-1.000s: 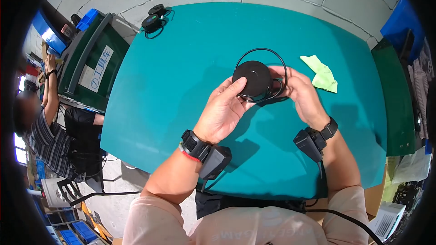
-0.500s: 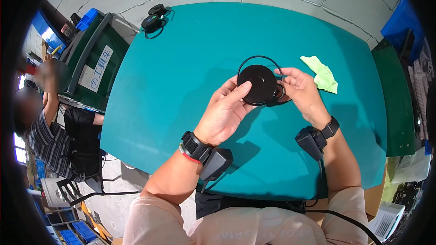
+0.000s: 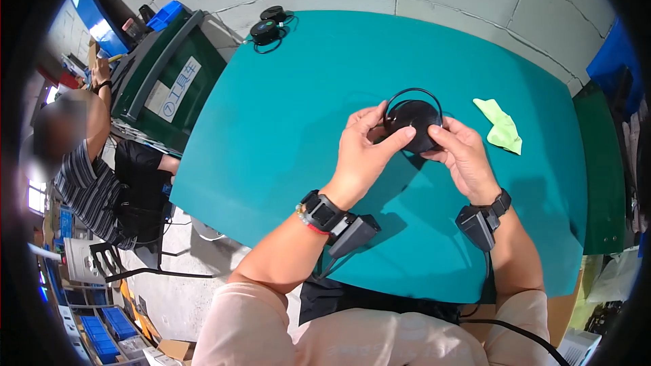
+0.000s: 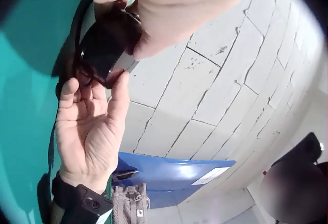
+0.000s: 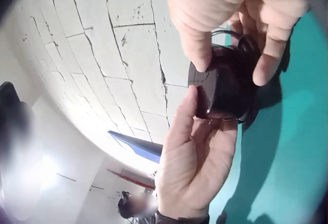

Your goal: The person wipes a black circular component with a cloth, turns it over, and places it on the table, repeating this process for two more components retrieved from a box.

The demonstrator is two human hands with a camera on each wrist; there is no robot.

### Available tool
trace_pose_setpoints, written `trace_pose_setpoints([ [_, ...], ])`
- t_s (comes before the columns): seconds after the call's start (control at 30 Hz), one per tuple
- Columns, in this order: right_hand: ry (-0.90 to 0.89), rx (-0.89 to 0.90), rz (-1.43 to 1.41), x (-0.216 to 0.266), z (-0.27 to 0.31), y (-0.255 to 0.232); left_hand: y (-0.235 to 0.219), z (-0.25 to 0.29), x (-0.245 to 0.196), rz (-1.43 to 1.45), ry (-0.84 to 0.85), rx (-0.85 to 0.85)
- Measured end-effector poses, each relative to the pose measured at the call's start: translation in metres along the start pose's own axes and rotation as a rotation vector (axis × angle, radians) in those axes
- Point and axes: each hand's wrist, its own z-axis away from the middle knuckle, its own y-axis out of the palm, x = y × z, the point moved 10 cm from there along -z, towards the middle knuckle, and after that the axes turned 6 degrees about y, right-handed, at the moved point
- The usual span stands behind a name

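Between both hands is a black round puck-shaped device (image 3: 415,120), lifted over the green table (image 3: 305,102). Its thin black cable (image 3: 426,91) arches above it in the head view. The left hand (image 3: 359,154) grips the left side, with its thumb on the round face. On the opposite side, the right hand (image 3: 468,163) holds the edge between thumb and fingers. The left wrist view shows the glossy black side of the device (image 4: 102,47) between the two hands. In the right wrist view, coiled cable (image 5: 246,43) shows by the right hand's fingers.
Two similar black devices with cables (image 3: 264,31) sit at the table's back left corner. A crumpled light green cloth (image 3: 502,130) lies to the right of the hands. Left of the table stand a dark green tool cart (image 3: 193,81) and another person (image 3: 95,193).
The right hand has moved from the cable at the device's right side onto the device, its thumb now on the face. The device has tilted, and the head view has shifted.
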Motion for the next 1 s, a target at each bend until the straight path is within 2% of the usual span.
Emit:
trace_pose_setpoints([
  [0.03, -0.034, -0.011, -0.058, 0.003, 0.0, -0.001, -0.008, 0.0, -0.01, -0.183, 0.106, -0.069],
  [0.07, -0.066, -0.024, -0.116, 0.005, 0.001, -0.003, -0.009, 0.0, -0.012, -0.188, 0.112, -0.074],
  [0.13, -0.074, -0.025, -0.136, 0.003, 0.003, -0.003, -0.021, 0.003, -0.039, -0.658, 0.28, -0.211],
  [0.17, -0.117, -0.03, -0.149, 0.007, 0.006, -0.002, -0.02, 0.003, -0.037, -0.665, 0.287, -0.215],
  [0.23, -0.168, -0.025, -0.162, 0.012, 0.01, 0.004, -0.025, 0.002, 0.016, -0.057, -0.109, -0.254],
  [0.27, -0.182, -0.027, -0.164, 0.014, 0.012, 0.009, -0.026, 0.002, 0.007, -0.062, -0.101, -0.258],
  [0.33, -0.199, -0.022, -0.168, 0.015, 0.014, 0.013, 0.018, 0.002, -0.006, 0.489, -0.185, 0.108],
  [0.37, -0.18, -0.035, -0.127, 0.013, 0.013, 0.012, 0.014, -0.002, -0.013, 0.377, -0.097, 0.09],
  [0.4, -0.157, -0.049, -0.088, 0.01, 0.013, 0.012, 0.012, -0.003, -0.014, 0.371, -0.096, 0.088],
  [0.5, -0.073, 0.022, -0.022, 0.002, 0.011, 0.024, -0.01, -0.007, 0.0, 0.372, -0.246, 0.027],
  [0.53, -0.073, 0.029, -0.025, -0.006, 0.009, 0.022, -0.027, -0.011, 0.003, 0.374, -0.287, 0.001],
  [0.6, -0.221, -0.08, 0.333, -0.014, 0.005, 0.01, -0.074, -0.024, -0.012, 0.256, -0.228, -0.129],
  [0.63, -0.21, -0.08, 0.375, -0.01, 0.005, 0.012, -0.106, -0.04, -0.006, 0.235, -0.203, -0.158],
  [0.67, -0.217, -0.075, 0.369, -0.008, 0.005, 0.012, -0.154, -0.057, 0.008, 0.105, -0.176, -0.204],
  [0.7, -0.183, -0.05, 0.371, -0.009, 0.002, 0.012, -0.177, -0.061, -0.006, 0.076, -0.189, -0.317],
  [0.77, -0.157, -0.024, 0.366, -0.011, 0.0, 0.014, -0.259, -0.094, 0.021, 0.033, -0.168, -0.468],
  [0.83, -0.122, -0.017, 0.385, -0.013, -0.002, 0.016, -0.317, -0.113, 0.031, -0.023, -0.133, -0.531],
  [0.93, -0.057, -0.039, 0.346, -0.012, -0.001, 0.015, -0.356, -0.115, 0.029, -0.193, -0.215, -0.736],
  [0.97, -0.064, -0.044, 0.341, -0.01, 0.0, 0.015, -0.36, -0.122, 0.03, -0.196, -0.21, -0.729],
  [1.0, -0.052, -0.055, 0.341, -0.01, -0.001, 0.015, -0.371, -0.125, 0.031, -0.316, -0.255, -0.741],
])
